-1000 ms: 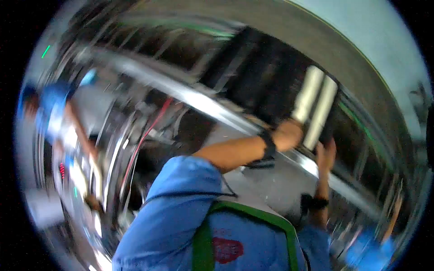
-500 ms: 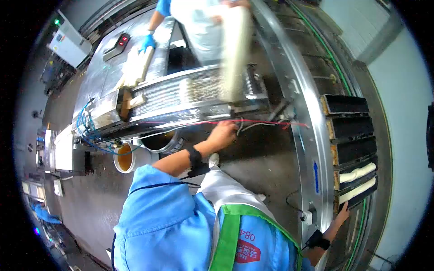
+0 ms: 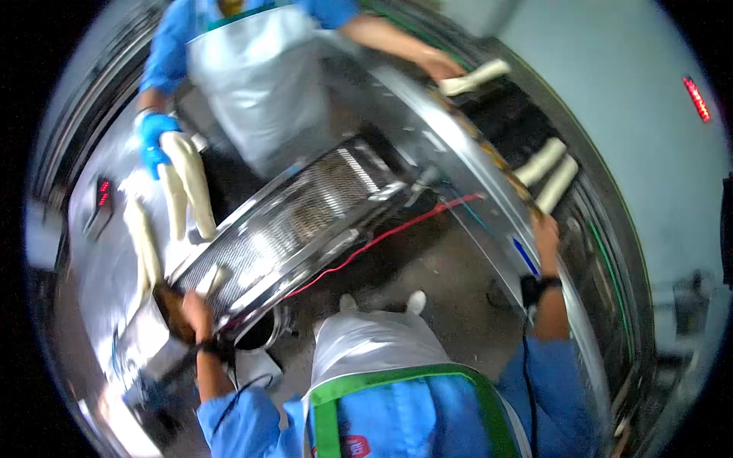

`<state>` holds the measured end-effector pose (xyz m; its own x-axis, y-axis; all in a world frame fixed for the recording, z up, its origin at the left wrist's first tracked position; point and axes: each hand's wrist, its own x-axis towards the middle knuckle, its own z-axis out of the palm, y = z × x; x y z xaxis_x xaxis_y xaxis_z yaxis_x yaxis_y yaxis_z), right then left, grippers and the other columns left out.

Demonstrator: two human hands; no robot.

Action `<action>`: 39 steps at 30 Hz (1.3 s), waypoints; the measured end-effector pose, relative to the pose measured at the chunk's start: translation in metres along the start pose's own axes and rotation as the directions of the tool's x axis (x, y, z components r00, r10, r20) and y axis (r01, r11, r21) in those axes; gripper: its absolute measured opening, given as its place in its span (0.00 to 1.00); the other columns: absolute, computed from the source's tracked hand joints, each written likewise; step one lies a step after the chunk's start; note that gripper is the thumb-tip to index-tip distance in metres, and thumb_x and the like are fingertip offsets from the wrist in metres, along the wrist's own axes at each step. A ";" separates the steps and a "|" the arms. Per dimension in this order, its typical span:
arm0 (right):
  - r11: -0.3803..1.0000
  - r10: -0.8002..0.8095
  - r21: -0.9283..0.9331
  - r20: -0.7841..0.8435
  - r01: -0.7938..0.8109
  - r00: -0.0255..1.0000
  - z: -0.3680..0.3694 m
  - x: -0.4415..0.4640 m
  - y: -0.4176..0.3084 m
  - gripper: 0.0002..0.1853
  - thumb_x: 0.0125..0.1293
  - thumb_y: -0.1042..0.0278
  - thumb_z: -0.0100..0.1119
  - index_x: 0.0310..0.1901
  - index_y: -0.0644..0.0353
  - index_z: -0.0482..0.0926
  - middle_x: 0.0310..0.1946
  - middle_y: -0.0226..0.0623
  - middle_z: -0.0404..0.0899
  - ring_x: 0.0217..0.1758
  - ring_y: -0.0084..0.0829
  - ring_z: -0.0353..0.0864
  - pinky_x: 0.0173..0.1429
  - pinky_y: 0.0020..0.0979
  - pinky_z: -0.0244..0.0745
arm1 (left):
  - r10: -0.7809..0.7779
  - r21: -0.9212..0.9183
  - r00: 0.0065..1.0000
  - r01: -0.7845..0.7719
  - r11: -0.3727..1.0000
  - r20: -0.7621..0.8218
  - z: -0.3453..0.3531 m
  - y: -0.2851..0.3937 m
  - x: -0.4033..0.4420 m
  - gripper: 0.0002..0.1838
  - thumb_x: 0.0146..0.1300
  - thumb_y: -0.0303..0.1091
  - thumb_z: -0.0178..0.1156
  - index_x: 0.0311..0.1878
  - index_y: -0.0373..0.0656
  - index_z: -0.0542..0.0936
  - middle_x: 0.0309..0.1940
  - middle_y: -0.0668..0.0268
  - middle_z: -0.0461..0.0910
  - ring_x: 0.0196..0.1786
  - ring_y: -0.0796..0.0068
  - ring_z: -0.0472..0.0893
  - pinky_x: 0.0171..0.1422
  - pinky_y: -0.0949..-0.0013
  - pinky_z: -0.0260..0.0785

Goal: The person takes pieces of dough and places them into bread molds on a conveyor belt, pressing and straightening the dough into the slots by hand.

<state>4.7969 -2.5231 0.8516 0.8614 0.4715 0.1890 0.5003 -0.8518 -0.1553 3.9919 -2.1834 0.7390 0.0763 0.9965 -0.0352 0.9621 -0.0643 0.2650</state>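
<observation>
My left hand (image 3: 197,314) is at the near left end of the mesh conveyor (image 3: 263,238), beside a short pale dough piece (image 3: 211,281). Motion blurs its fingers, so I cannot tell whether they touch the piece. Far to the right, my right hand (image 3: 545,233) is at the near end of a pale dough strip (image 3: 557,185) in the dark trays (image 3: 511,126); its finger grip is unclear. Another dough strip (image 3: 541,161) lies alongside that one.
Opposite me, a co-worker's blue-gloved hand (image 3: 156,143) holds long dough strips (image 3: 191,183), and their bare hand (image 3: 440,66) places another strip (image 3: 479,78) over the trays. More dough lies on the metal table (image 3: 95,282). A red cord (image 3: 366,246) runs along the conveyor's near side.
My left hand has moved left to the conveyor's end. The view has turned, and my right hand remains by the dough in the trays. The co-worker's bare hand has carried a strip to the trays.
</observation>
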 end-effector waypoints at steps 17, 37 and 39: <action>0.973 -0.161 -0.173 -0.034 0.153 0.986 -0.029 -0.006 -0.089 0.23 0.51 0.56 0.55 0.45 0.61 0.66 0.43 0.38 0.66 0.51 0.38 0.63 0.47 0.48 0.60 | 0.036 0.528 0.996 -0.071 0.846 0.078 -0.028 0.046 0.000 0.19 0.46 0.35 0.54 0.44 0.42 0.68 0.45 0.60 0.68 0.50 0.59 0.65 0.48 0.59 0.62; 0.905 -0.422 0.028 -0.063 0.424 0.905 -0.009 -0.037 -0.091 0.27 0.51 0.64 0.53 0.53 0.63 0.61 0.54 0.47 0.57 0.56 0.46 0.56 0.59 0.40 0.52 | 0.163 -0.115 0.966 -0.143 0.983 0.199 -0.058 0.119 0.002 0.21 0.40 0.37 0.59 0.38 0.38 0.68 0.26 0.55 0.73 0.31 0.55 0.73 0.34 0.61 0.64; 0.848 -0.518 0.161 0.054 0.504 0.854 -0.003 -0.056 -0.126 0.25 0.50 0.66 0.53 0.52 0.62 0.63 0.51 0.47 0.61 0.56 0.45 0.57 0.59 0.40 0.51 | 0.171 -0.276 0.977 -0.130 0.952 0.129 -0.068 0.143 -0.005 0.20 0.40 0.34 0.59 0.38 0.41 0.67 0.26 0.55 0.73 0.30 0.57 0.74 0.33 0.60 0.64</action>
<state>4.6853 -2.4432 0.8631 0.4811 0.8560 0.1894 0.8730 -0.4481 -0.1923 4.1109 -2.1935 0.8430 0.2725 0.9555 -0.1130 0.8342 -0.1762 0.5225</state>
